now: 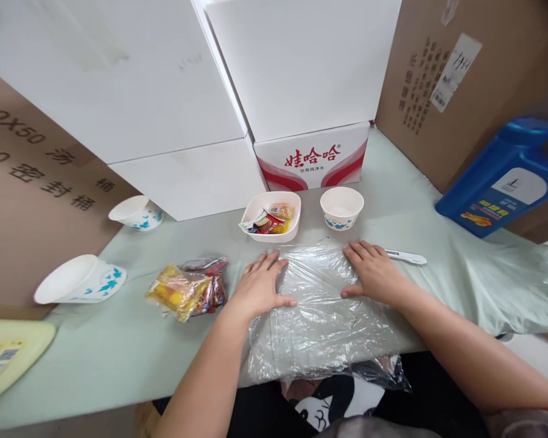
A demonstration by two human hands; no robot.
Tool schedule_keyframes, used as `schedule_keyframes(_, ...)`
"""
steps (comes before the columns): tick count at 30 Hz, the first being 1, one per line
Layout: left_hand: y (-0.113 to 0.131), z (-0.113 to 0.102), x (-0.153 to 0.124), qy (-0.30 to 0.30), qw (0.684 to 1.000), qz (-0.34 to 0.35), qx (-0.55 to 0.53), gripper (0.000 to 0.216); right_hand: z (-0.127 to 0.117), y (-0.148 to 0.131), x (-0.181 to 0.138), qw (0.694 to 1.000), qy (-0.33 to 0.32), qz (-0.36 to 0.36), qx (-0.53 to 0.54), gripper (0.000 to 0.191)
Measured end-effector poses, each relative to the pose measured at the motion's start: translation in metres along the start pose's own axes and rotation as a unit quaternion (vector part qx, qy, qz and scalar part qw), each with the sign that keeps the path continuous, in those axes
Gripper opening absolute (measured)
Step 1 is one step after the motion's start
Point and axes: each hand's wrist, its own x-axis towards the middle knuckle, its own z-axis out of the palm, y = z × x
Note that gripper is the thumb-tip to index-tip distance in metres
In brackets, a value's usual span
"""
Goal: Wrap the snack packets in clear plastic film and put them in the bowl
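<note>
A clear plastic bag (319, 328) lies spread on the cloth-covered table, its near end hanging over the front edge. My left hand (262, 286) presses flat on its left side, fingers spread. On the bag's upper right lies my right hand (372, 274), also spread and holding nothing. A white utility knife (406, 257) rests just beyond the right hand's fingers. To the left of my left hand sit several wrapped snack packets (187, 289). Behind the bag stand a square white bowl (293, 228) with packets inside and a round paper bowl (342, 207).
Two paper bowls (84, 280) with blue leaf prints lie tipped at the left. White boxes (301, 67) line the back, with brown cartons (438, 73) at both sides. A blue bottle (497, 182) leans at the right; a pale yellow container (18, 353) is at the near left.
</note>
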Motion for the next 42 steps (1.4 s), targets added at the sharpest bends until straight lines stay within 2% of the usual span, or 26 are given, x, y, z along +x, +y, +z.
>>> schedule_keyframes(1,-0.004,-0.001,0.0,0.019,1.0,-0.013,0.001,0.075,0.002,0.001,-0.001,1.0,0.004,0.009,-0.004,0.098)
schedule_keyframes(3,-0.012,-0.002,0.001,0.095,0.994,-0.055,-0.005,0.053,0.002,0.002,-0.001,1.0,0.015,0.006,-0.001,0.095)
schedule_keyframes(5,-0.019,0.001,0.006,0.192,0.976,-0.099,-0.017,0.042,-0.002,0.0,-0.001,0.999,0.03,-0.017,0.014,0.081)
schedule_keyframes(7,-0.023,0.006,0.014,0.26,0.957,-0.126,-0.038,0.038,-0.005,-0.004,0.0,0.997,0.027,-0.058,0.039,0.067)
schedule_keyframes(9,-0.024,0.011,0.022,0.278,0.944,-0.135,-0.116,0.03,-0.007,-0.009,0.001,0.993,0.0,-0.1,0.059,0.062)
schedule_keyframes(12,-0.024,0.017,0.031,0.252,0.902,-0.143,-0.319,0.021,-0.006,-0.013,0.002,0.99,-0.035,-0.122,0.063,0.066)
schedule_keyframes(14,-0.025,0.017,0.033,0.226,0.86,-0.149,-0.432,0.023,-0.005,-0.013,0.002,0.99,-0.043,-0.116,0.061,0.068)
schedule_keyframes(15,-0.026,0.016,0.033,0.214,0.83,-0.156,-0.492,0.025,-0.006,-0.013,0.002,0.991,-0.046,-0.115,0.06,0.069)
schedule_keyframes(18,-0.029,0.013,0.031,0.193,0.699,-0.176,-0.665,0.034,-0.007,-0.012,0.002,0.991,-0.051,-0.113,0.055,0.07)
schedule_keyframes(19,-0.031,0.012,0.03,0.197,0.666,-0.18,-0.696,0.036,-0.008,-0.012,0.002,0.991,-0.052,-0.114,0.054,0.07)
schedule_keyframes(20,-0.032,0.011,0.03,0.207,0.651,-0.182,-0.707,0.036,-0.009,-0.012,0.002,0.991,-0.052,-0.114,0.053,0.069)
schedule_keyframes(27,-0.038,0.006,0.033,0.256,0.617,-0.185,-0.72,0.031,-0.009,-0.013,0.002,0.991,-0.058,-0.115,0.045,0.07)
schedule_keyframes(30,-0.034,0.003,0.032,0.206,0.626,-0.195,-0.727,0.034,-0.01,-0.013,0.002,0.991,-0.065,-0.115,0.035,0.072)
schedule_keyframes(32,-0.029,0.003,0.031,0.155,0.644,-0.195,-0.724,0.043,-0.01,-0.013,0.002,0.991,-0.068,-0.116,0.029,0.072)
schedule_keyframes(34,-0.025,0.003,0.031,0.134,0.663,-0.187,-0.713,0.05,-0.009,-0.013,0.002,0.991,-0.067,-0.117,0.027,0.072)
schedule_keyframes(36,-0.022,0.003,0.031,0.163,0.669,-0.172,-0.705,0.052,-0.009,-0.012,0.002,0.991,-0.064,-0.117,0.028,0.07)
schedule_keyframes(40,-0.026,0.002,0.034,0.258,0.642,-0.16,-0.704,0.05,-0.008,-0.012,0.002,0.991,-0.062,-0.116,0.037,0.067)
schedule_keyframes(42,-0.031,0.002,0.036,0.283,0.635,-0.169,-0.699,0.05,-0.006,-0.011,0.002,0.991,-0.064,-0.114,0.041,0.069)
